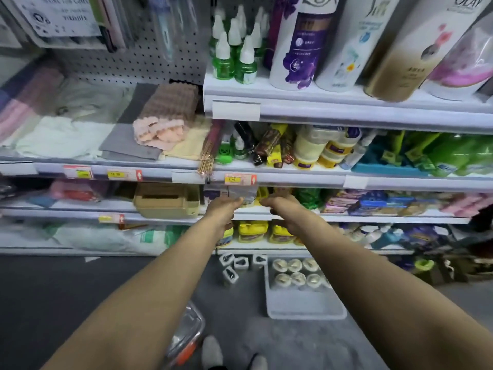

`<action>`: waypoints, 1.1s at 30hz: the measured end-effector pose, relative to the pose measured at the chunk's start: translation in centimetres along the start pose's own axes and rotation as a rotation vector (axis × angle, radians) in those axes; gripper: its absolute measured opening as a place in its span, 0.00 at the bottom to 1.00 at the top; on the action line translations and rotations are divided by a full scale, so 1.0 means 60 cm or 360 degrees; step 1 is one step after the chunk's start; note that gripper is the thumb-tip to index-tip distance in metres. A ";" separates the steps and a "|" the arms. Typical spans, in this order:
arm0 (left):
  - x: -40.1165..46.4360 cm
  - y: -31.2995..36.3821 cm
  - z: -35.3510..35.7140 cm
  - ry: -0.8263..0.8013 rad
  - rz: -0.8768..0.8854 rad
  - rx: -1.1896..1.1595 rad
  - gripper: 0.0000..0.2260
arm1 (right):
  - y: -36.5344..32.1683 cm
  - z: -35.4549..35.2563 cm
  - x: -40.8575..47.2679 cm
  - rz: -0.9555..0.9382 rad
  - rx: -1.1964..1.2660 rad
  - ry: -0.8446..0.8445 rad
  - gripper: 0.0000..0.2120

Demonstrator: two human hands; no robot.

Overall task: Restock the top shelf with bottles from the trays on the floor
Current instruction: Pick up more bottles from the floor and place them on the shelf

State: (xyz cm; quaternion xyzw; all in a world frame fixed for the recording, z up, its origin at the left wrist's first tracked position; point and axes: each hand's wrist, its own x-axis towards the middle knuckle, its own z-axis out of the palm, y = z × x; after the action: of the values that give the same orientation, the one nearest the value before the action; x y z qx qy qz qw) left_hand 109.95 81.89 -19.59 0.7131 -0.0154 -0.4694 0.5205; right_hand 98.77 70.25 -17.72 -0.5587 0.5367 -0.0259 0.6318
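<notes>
The bottles to be shelved stand in a white tray (pixel 304 303) on the floor, packed against its far edge in two rows of three: small bottles (pixel 296 272) seen from above, pale caps with gold tops. They look light and rigid, probably smooth-sided plastic or glass, so a pinch round the cap or neck from above seems the surest hold; two in one hand may slip against each other. The near half of the tray shows bare bottom.

Just left of the tray's far corner, four small white boxes (pixel 238 264) lie loose on the floor.

Both arms reach forward over the tray towards the low shelves. The left hand (pixel 222 209) has its fingertips at a clear-wrapped packet (pixel 244 194) on the shelf under the yellow price tag; whether it pinches the packet or only touches it I cannot tell. The right hand (pixel 280 206) hangs beside it at the shelf's front edge, fingers loosely curled downward, with nothing seen in it.

Well above, the top shelf (pixel 346 113) carries green refill bottles (pixel 234 60) at its left end and tall body-wash bottles (pixel 301 46) to the right.
</notes>
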 end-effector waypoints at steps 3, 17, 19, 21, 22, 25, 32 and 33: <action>0.013 -0.040 -0.007 0.0078 -0.0053 -0.0022 0.23 | 0.030 0.012 0.015 0.0030 -0.0041 -0.0067 0.22; 0.110 -0.273 -0.004 0.0222 -0.0320 0.0012 0.09 | 0.261 0.042 0.131 0.0315 -0.0208 -0.0159 0.06; 0.133 -0.305 -0.006 0.0232 -0.0313 0.0051 0.11 | 0.296 0.045 0.151 0.0353 -0.0144 -0.0151 0.06; 0.166 -0.343 -0.009 0.0235 -0.0336 0.0093 0.11 | 0.339 0.054 0.183 0.0375 -0.0123 -0.0126 0.03; 0.181 -0.361 -0.011 0.0242 -0.0354 0.0112 0.09 | 0.361 0.060 0.201 0.0404 -0.0118 -0.0116 0.04; 0.231 -0.426 -0.019 0.0259 -0.0384 0.0126 0.08 | 0.430 0.080 0.255 0.0499 -0.0157 -0.0143 0.18; 0.361 -0.596 -0.046 0.0302 -0.0457 0.0393 0.14 | 0.568 0.110 0.368 0.0668 -0.0056 -0.0151 0.36; 0.377 -0.620 -0.047 0.0296 -0.0438 0.0431 0.17 | 0.581 0.115 0.381 0.0686 -0.0061 -0.0143 0.35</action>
State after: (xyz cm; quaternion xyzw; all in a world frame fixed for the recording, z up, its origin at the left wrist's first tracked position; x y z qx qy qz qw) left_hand 107.21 89.41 -62.48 0.8121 0.0674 -0.4619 0.3501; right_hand 93.56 73.51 -59.51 -0.4434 0.6154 0.1449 0.6353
